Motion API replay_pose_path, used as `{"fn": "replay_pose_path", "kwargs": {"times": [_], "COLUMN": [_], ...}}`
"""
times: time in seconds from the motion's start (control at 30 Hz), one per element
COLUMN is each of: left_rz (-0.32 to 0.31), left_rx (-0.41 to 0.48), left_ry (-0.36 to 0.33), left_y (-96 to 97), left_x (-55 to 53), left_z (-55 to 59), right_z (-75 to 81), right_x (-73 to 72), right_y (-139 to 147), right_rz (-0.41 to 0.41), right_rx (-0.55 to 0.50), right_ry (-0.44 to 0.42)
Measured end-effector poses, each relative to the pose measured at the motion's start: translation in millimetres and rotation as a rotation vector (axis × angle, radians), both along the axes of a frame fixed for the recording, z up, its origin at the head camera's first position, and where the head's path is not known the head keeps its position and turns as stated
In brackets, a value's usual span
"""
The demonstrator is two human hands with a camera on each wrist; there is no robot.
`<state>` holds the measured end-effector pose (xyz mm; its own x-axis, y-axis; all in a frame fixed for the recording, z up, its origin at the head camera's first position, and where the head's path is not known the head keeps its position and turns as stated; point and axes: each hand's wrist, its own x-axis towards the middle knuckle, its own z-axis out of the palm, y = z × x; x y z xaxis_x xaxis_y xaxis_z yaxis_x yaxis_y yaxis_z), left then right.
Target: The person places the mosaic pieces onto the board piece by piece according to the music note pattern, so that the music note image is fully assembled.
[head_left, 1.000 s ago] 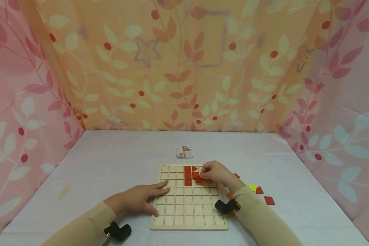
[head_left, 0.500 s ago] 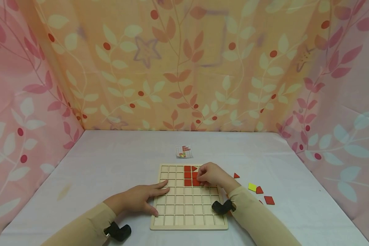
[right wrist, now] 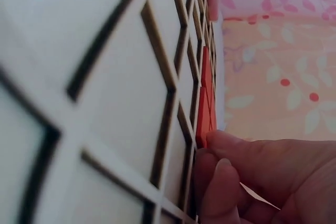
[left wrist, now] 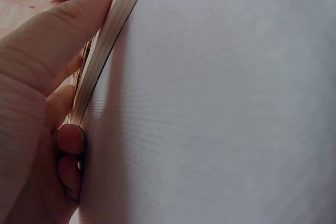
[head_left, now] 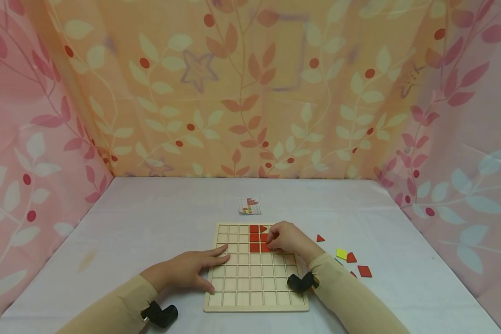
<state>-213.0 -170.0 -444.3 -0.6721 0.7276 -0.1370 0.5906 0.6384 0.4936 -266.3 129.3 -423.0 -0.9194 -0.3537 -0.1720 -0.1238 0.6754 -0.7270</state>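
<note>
A pale wooden grid board (head_left: 256,308) lies on the white cloth. Several red square tiles sit in its upper cells, beside a red triangle tile (head_left: 263,228) in the top row. My right hand (head_left: 291,239) has its thumb and fingertips at the right edge of the red square tile (head_left: 264,247) in the third row. In the right wrist view, the thumb tip meets a red tile (right wrist: 203,116), and the other fingers curl beneath it. My left hand (head_left: 188,269) rests on the board's left edge, index and middle fingers stretched over the grid, thumb on the rim.
Behind the board lies a small printed card (head_left: 249,205) with a coloured grid pattern. To the right are a red triangle (head_left: 320,238), a yellow tile (head_left: 342,253), a red rounded-corner piece (head_left: 351,257) and a red diamond (head_left: 364,271). Patterned curtains (head_left: 242,93) surround the table.
My right hand has brought the red square tile down and left into the third-row cell, beside another red square. My left hand has stayed on the board's edge.
</note>
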Motion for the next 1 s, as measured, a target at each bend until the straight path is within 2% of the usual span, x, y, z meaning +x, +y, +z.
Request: {"fn": "replay_pose_path", "kwargs": {"times": [0.23,0.33,0.43,0.63,1.0], "left_rz": [0.008,0.016,0.021,0.02,0.015], "left_rx": [0.003,0.003,0.001,-0.005,-0.009], "left_ry": [-0.01,-0.016,-0.019,-0.017,-0.005], "left_y": [0.0,0.1,0.1,0.2,-1.4], "left_x": [0.4,1.2,1.6,0.9,-0.6], "left_z": [-0.3,0.6,0.9,0.2,-2.5], "right_z": [8.9,14.0,17.8,23.2,26.5], "right_x": [0.8,-0.8,-2.7,-1.5,12.7], "right_y": [14,27,43,77,139], "right_rz": [-0.017,-0.009,-0.023,-0.106,-0.19], "right_rx": [-0.044,-0.043,-0.021,0.045,0.161], "right_ry": [-0.036,-0.025,-0.023,-0.038,-0.076]}}
